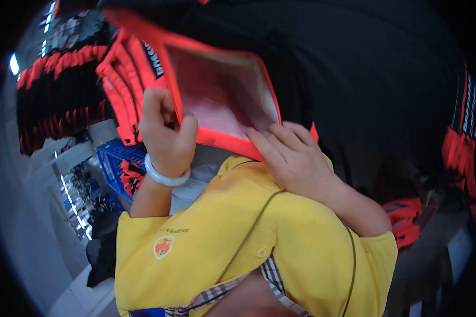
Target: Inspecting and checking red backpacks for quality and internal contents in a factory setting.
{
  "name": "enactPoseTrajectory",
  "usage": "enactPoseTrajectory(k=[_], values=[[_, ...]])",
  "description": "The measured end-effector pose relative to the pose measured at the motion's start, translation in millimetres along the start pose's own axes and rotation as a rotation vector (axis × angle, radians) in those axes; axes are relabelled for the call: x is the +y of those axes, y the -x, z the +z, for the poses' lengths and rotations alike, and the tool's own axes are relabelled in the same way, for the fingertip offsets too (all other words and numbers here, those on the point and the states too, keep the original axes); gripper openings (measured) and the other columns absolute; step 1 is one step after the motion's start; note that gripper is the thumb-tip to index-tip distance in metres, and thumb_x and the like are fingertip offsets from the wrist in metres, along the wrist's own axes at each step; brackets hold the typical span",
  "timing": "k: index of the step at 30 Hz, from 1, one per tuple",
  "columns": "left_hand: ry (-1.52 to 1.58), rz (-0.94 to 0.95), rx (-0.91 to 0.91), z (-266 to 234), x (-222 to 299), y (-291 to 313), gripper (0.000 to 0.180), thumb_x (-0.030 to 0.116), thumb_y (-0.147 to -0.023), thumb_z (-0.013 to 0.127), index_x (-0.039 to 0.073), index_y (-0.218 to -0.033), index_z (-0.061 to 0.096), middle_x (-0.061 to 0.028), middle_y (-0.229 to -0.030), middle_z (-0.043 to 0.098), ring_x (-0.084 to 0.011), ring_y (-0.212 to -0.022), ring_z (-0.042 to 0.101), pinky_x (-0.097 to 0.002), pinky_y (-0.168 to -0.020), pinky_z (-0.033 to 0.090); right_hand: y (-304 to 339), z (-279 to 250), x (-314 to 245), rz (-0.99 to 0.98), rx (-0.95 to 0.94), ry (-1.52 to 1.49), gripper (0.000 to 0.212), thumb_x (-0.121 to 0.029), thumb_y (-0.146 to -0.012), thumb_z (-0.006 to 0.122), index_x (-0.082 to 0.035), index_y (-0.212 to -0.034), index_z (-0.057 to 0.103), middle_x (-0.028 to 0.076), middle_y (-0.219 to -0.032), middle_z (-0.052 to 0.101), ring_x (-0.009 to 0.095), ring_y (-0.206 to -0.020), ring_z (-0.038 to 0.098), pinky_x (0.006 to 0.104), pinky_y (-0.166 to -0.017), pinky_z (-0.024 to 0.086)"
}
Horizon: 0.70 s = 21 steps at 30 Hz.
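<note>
A bright red-orange fabric bag (222,140) gapes open in front of my chest, showing a pale, shiny lining (211,79). At its left edge my left hand (166,132), with a pale bangle on the wrist, has thumb and curled fingers closed on the fabric. My right hand (307,161) grips the near right edge, its fingertips over the rim at the lining. The right thumb is hidden. Black fabric (375,68) spreads behind and to the right of the opening; where it joins the bag I cannot tell.
Red-orange straps or panels (124,79) with a black label strip sit just left of the bag. Farther left is a thick stack of red-and-black pieces (63,103). A blue crate (111,164) stands below them. More red pieces (404,219) lie at the right.
</note>
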<state>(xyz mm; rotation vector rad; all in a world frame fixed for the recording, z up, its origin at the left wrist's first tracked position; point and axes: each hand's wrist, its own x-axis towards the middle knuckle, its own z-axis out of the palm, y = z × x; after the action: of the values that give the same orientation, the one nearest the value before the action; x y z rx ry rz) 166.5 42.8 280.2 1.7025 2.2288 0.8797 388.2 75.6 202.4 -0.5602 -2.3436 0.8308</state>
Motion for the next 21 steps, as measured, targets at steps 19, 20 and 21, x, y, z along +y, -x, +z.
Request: enactPoseTrajectory(k=[19,20,21], values=[[-0.621,0.431,0.037,-99,-41,-2,0.039,0.040,-0.075,0.074,0.016,-0.105,0.070,-0.0010,-0.103,0.063,-0.0203,-0.103,0.059,-0.0381,-0.096,0.033,-79,19,-33,0.048,0.260,-0.319,0.035,-0.004,-0.067,0.076,-0.004,-0.100,0.065,0.009,-0.102,0.063,0.032,-0.097,0.057,0.0371,-0.080,0.048],[-0.593,0.402,0.050,-97,-40,1,0.038,0.039,-0.074,0.075,0.016,-0.104,0.070,-0.0009,-0.104,0.063,-0.0204,-0.103,0.059,-0.0384,-0.096,0.033,-87,23,-38,0.147,0.261,-0.368,0.025,-0.004,-0.074,0.075,-0.003,-0.097,0.066,0.010,-0.092,0.063,0.031,-0.088,0.059,0.0359,-0.077,0.049],[-0.565,0.372,0.063,-95,-40,5,0.037,0.038,-0.074,0.075,0.016,-0.104,0.070,-0.0009,-0.104,0.063,-0.0206,-0.103,0.058,-0.0387,-0.096,0.032,-92,29,-34,0.144,0.266,-0.370,0.025,-0.004,-0.074,0.075,-0.003,-0.097,0.066,0.010,-0.092,0.063,0.031,-0.088,0.059,0.0359,-0.077,0.049]])
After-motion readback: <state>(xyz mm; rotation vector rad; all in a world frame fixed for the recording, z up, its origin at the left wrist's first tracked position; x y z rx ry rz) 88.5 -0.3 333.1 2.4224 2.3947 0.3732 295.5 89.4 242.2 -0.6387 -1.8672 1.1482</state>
